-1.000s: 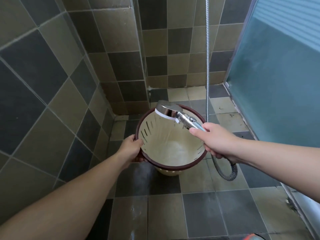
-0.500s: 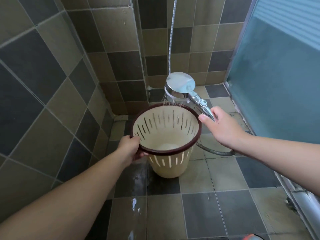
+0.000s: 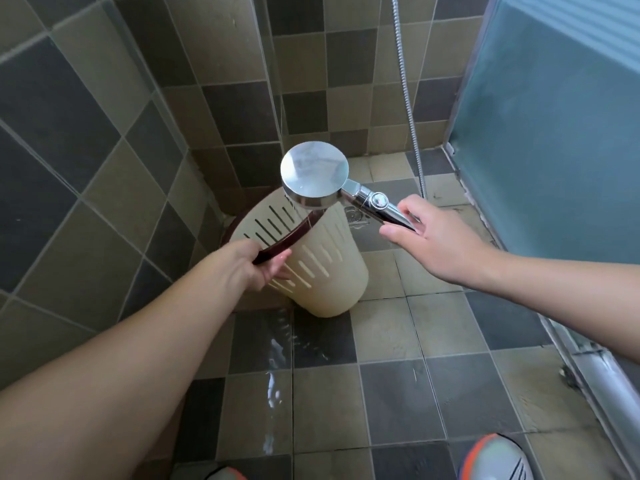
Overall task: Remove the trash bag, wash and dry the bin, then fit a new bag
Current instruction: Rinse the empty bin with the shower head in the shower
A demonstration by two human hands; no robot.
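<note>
A cream slotted bin (image 3: 329, 271) with a dark red rim is tilted, its mouth turned toward the left wall corner, its base lifted to the right. My left hand (image 3: 249, 266) grips the rim at its near edge. My right hand (image 3: 433, 240) holds the handle of a chrome shower head (image 3: 314, 173), whose round head sits just above the bin's rim. Its metal hose (image 3: 408, 109) runs up the back wall. No bag is visible in the bin.
Tiled walls close in at the left and back. A frosted glass door (image 3: 554, 133) with a metal floor track (image 3: 602, 375) stands on the right. Water streaks wet the floor tiles (image 3: 277, 393) in front of the bin. My shoes (image 3: 495, 459) show at the bottom.
The bin has tipped from mouth-up to mouth toward the left wall. The shower head has risen above the rim and turned. The hose has swung back to the right.
</note>
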